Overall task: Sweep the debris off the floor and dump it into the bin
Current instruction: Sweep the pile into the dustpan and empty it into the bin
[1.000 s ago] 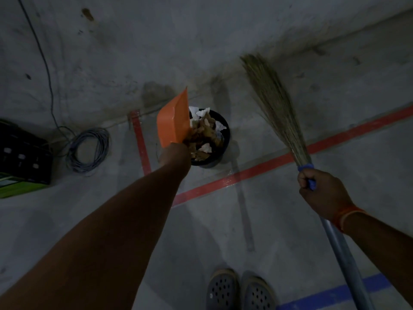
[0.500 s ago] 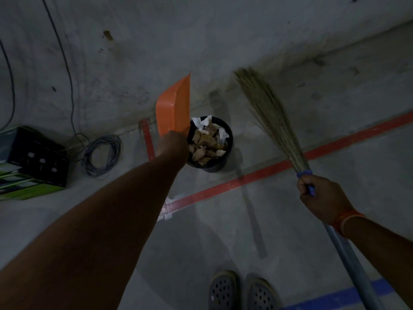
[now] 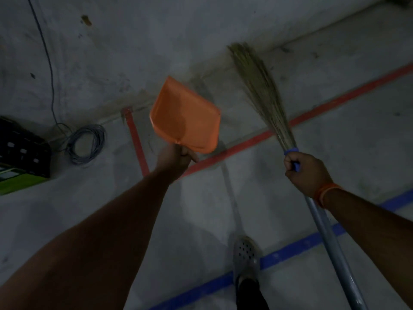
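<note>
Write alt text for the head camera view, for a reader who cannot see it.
Seen from above in dim light, a person's left hand holds up an orange dustpan while the right hand grips a grass broom by its handle, over a concrete floor marked with red and blue tape lines. A coiled cable lies at left; no bin shows.

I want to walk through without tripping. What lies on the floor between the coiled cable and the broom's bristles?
In the head view, red floor tape and the raised orange dustpan lie between the coiled cable and the broom.
</note>
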`<state>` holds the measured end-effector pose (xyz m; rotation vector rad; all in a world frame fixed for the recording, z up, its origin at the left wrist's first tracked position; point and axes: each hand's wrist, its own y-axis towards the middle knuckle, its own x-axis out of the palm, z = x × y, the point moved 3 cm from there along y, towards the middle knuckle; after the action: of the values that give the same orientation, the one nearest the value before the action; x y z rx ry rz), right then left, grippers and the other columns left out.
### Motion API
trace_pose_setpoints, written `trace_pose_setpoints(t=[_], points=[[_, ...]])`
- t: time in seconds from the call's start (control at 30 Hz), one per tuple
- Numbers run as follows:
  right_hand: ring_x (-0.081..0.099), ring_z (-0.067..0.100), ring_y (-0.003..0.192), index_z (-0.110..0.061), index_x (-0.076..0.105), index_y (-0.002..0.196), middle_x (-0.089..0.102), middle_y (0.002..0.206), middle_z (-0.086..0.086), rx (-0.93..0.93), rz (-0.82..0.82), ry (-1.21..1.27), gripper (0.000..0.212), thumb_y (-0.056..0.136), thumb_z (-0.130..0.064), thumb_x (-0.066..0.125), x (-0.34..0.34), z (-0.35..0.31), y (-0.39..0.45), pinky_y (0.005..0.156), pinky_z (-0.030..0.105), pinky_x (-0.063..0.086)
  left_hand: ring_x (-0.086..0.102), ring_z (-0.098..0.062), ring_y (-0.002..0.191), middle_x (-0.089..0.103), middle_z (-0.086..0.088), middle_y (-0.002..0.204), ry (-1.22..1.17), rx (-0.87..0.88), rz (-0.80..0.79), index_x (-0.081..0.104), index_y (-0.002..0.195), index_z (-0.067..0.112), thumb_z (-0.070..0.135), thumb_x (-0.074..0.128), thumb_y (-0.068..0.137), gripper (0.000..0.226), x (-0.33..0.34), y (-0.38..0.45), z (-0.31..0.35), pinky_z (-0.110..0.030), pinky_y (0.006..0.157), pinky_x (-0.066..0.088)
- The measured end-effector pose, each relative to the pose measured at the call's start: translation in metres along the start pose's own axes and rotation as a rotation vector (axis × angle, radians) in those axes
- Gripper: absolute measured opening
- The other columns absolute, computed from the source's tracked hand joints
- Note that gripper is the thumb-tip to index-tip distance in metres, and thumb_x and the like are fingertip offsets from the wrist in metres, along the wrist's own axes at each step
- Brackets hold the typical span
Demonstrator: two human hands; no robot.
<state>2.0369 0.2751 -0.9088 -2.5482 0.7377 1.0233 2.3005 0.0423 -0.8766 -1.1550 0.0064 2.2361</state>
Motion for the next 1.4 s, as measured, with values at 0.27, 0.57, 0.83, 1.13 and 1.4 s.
trace_pose_setpoints(t=[0.27,0.57,0.83,1.13,1.4], points=[[0.051,0.007,0.063,-0.029,0.042,0.063,0.051,0.065,-0.008,0.083,0.054,0.028,0.042,0.07,0.008,0.062,-0.043,0.038,-0.169,0.068,0.019,0.042,0.044,-0.002,0.034,0.051,0.013,0.04,-0.091,-0.016,-0.214,0.076,0.069,0.022,-0.007,0.048,0.081,0.042,0.086,-0.176,0.023,-0.019,0.043,0.038],[0.056,0.014,0.074,-0.02,0.054,0.072,0.06,0.075,0.002,0.142,0.039,-0.002,0.03,0.072,0.009,0.062,-0.099,0.156,-0.391,0.072,0.014,0.039,0.04,-0.012,0.034,0.053,-0.005,0.047,-0.172,-0.1,-0.337,0.077,0.074,0.019,-0.002,0.048,0.082,0.037,0.239,-0.382,0.041,-0.014,0.037,0.029],[0.058,0.025,0.079,-0.014,0.058,0.073,0.063,0.083,0.014,0.365,-0.042,-0.096,0.02,0.076,0.006,0.064,-0.152,0.263,-0.635,0.075,0.027,0.041,0.04,-0.004,0.034,0.05,0.007,0.042,-0.056,-0.063,-0.599,0.076,0.074,0.011,-0.011,0.051,0.089,0.036,0.329,-0.573,0.069,-0.012,0.037,0.029],[0.053,0.026,0.063,-0.024,0.048,0.064,0.057,0.07,0.008,0.67,-0.07,-0.154,0.034,0.07,0.004,0.067,-0.128,0.329,-0.915,0.062,0.03,0.04,0.052,-0.004,0.039,0.062,0.006,0.05,0.185,0.039,-0.784,0.078,0.068,0.02,-0.003,0.059,0.085,0.035,0.396,-0.7,0.041,-0.016,0.04,0.04],[0.061,0.029,0.068,-0.029,0.05,0.069,0.059,0.072,0.002,1.018,-0.154,-0.151,0.031,0.074,-0.002,0.065,-0.036,0.378,-1.109,0.062,0.03,0.044,0.055,-0.004,0.042,0.059,0.015,0.046,0.146,0.039,-0.753,0.076,0.064,0.023,-0.007,0.059,0.083,0.039,0.463,-0.801,-0.02,-0.014,0.043,0.039]])
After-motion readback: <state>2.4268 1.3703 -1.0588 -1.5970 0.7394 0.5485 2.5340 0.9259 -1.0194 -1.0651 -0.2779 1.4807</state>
